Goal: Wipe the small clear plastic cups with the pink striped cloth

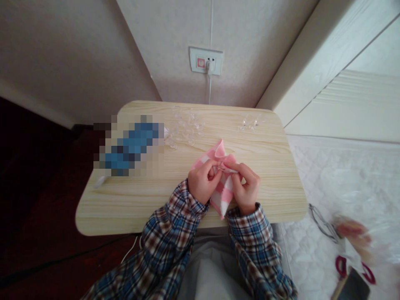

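Note:
A small pink-and-white patterned cloth [227, 193] is bunched up over the middle of the table, with one folded corner standing up at the back. My left hand [202, 180] is closed, thumb and fingers pinching the cloth's upper edge. Just to the right, my right hand [246, 185] pinches the same edge between thumb and forefinger. The fingertips of both hands nearly meet; a tiny item between them is too small to make out. Behind the hands lies a cluster of clear plastic pieces [186, 127], with several more clear pieces [251, 122] at the back right.
The wood-grain table [137, 200] has rounded corners. A blurred-out blue item [134, 141] lies at its left. Behind it, a wall socket [206, 61] holds a plug. On the white quilted bedding [300, 246] at right are scissors [342, 266] and a dark flat object [353, 286].

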Tool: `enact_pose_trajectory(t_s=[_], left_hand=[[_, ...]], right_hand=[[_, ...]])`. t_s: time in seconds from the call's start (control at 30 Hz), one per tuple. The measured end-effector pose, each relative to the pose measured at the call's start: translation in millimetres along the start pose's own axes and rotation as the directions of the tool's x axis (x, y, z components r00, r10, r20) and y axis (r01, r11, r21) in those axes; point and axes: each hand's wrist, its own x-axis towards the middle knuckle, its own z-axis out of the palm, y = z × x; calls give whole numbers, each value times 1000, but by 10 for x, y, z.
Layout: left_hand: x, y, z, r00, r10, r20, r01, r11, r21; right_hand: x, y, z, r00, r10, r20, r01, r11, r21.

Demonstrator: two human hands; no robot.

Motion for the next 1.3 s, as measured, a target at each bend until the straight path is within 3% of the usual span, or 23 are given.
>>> enact_pose_trajectory(t_s=[0.27,0.47,0.63,0.97,1.17,1.3], left_hand=[[-9,6,-8,999,-15,-41,15,1000,8],[-15,-7,-1,998,-13,-56,13,1000,10],[-12,-3,5,999,-8,-52,9,1000,18],[-25,-8,-7,999,18,-32,-17,1000,24],[-21,2,-12,999,27,-22,-26,998,52],[-23,-13,-5,1000,29,-10,-28,998,61]], right_hand=[[-11,-2,0,1000,-2,-9,2,1000,17],[-9,-4,7,996,-23,81,23,1000,8],[-14,20,-16,1000,-20,16,20,1000,2],[-30,2,-10,997,-45,62,45,999,-4],[-54,4,-17,998,-55,-18,54,998,-28],[-27,-13,11,1000,-29,0,29,1000,0]])
